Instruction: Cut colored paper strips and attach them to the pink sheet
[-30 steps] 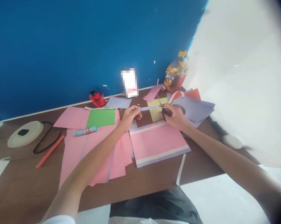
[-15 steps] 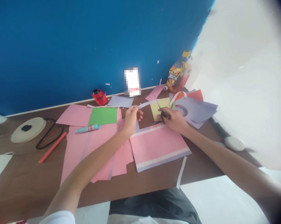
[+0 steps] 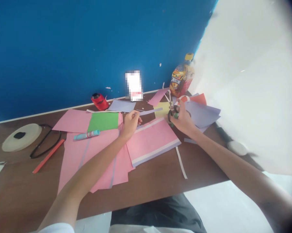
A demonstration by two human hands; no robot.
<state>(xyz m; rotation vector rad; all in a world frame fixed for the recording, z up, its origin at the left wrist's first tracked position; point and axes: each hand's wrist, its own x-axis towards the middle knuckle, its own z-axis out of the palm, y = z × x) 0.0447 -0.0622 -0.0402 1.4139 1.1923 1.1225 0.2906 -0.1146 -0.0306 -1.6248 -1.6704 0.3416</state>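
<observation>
My left hand (image 3: 131,124) pinches one end of a narrow lilac paper strip (image 3: 151,111), whose free end points right over a yellow paper sheet (image 3: 160,113). Black-handled scissors (image 3: 170,116) are in my right hand (image 3: 185,121), with fingers through the loops. Their blades point away from me, just right of the strip's free end and apart from it. Between and below my hands lies a pink sheet with white and lilac edge bands (image 3: 153,140). More pink sheets (image 3: 102,161) lie under my left forearm, with a green sheet (image 3: 104,121) above them.
A blue glue stick (image 3: 87,135) lies on the pink paper. Leftward are a red stick (image 3: 49,156), a black loop (image 3: 31,152) and a white disc (image 3: 27,140). At the back stand a red spool (image 3: 100,102) and a drink bottle (image 3: 181,79). Lilac sheets (image 3: 203,111) lie right.
The scissors have come away from the strip and turned more upright. The banded pink sheet has turned and shifted left. A short lilac piece now shows beneath my right wrist.
</observation>
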